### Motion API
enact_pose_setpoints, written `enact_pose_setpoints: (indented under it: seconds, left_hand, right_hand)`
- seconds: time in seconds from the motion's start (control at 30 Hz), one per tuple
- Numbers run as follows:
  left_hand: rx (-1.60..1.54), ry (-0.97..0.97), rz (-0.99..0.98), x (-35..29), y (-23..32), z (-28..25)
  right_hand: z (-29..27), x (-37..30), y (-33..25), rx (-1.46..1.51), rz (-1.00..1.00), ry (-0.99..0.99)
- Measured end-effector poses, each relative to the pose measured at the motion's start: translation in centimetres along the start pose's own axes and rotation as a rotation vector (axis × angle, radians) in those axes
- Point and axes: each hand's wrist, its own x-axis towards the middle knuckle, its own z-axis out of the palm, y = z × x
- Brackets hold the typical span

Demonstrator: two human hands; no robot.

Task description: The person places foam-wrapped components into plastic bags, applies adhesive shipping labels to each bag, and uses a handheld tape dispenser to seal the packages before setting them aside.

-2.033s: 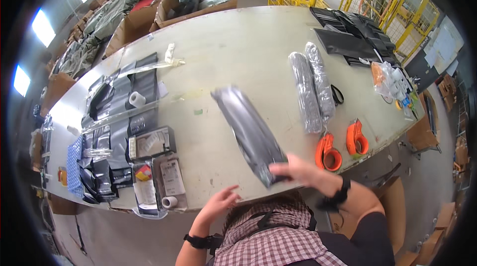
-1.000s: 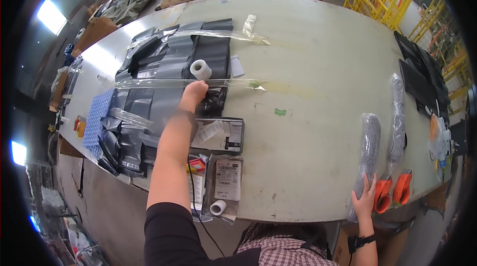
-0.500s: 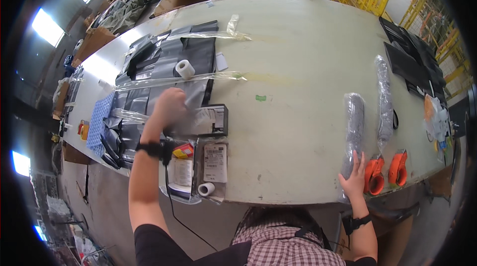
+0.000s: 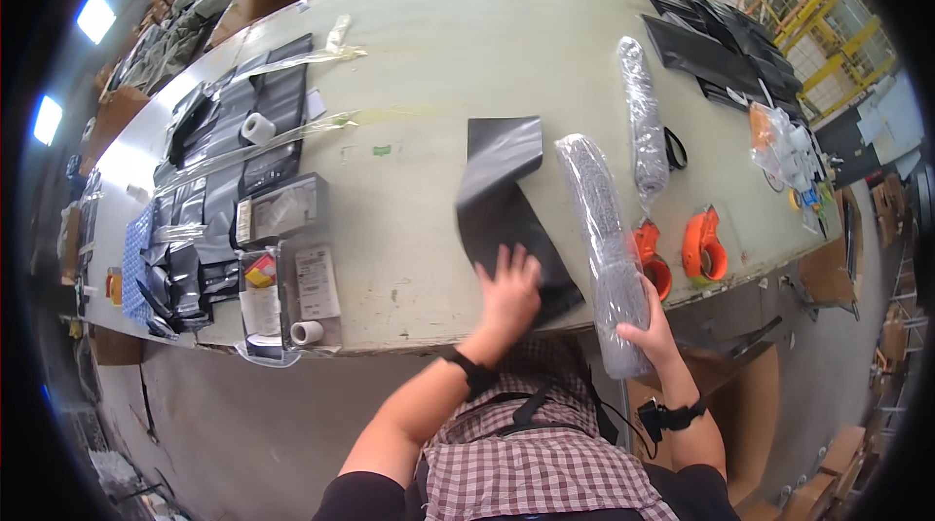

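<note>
From the head camera, the left hand (image 4: pixel 508 289) lies flat with fingers spread on the near end of a dark grey poly bag (image 4: pixel 506 214), which lies on the table (image 4: pixel 438 54) near its near edge. The bag's long axis runs from the hand away toward the far side, with its far end bent over. Just right of it, the right hand (image 4: pixel 651 324) has its fingers wrapped around the near end of a long wrapped grey bundle (image 4: pixel 602 239), parallel to the bag.

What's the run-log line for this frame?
left hand: flat on dark poly bag | right hand: gripping wrapped grey roll | orange tape dispensers: right of roll
</note>
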Motion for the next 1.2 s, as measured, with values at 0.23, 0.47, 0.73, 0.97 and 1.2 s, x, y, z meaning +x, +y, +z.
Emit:
enact_pose_setpoints:
  seconds: [0.23, 0.47, 0.73, 0.97, 1.2]
  left_hand:
    - [-0.207, 0.066, 0.011, 6.2, -8.8, -2.2]
    - [-0.556, 0.053, -0.239, 7.9, -10.5, -3.0]
    - [-0.132, 0.260, 0.200, 8.6, -7.9, -6.5]
    - [-0.573, 0.477, -0.451, 5.5, -10.6, -2.1]
    - [-1.080, -0.058, -0.601, 6.0, -12.3, -3.6]
  right_hand:
    - [-0.4, -8.1, -1.6, -0.378, -0.015, -0.265]
    - [2.2, -7.0, -3.8, -1.182, -0.158, -0.262]
    - [4.1, -4.5, -7.2, -1.331, -0.206, -0.322]
    - [5.1, -1.9, -8.3, -0.667, 0.109, -0.427]
    - [9.4, 0.2, -6.1, -0.649, 0.037, -0.442]
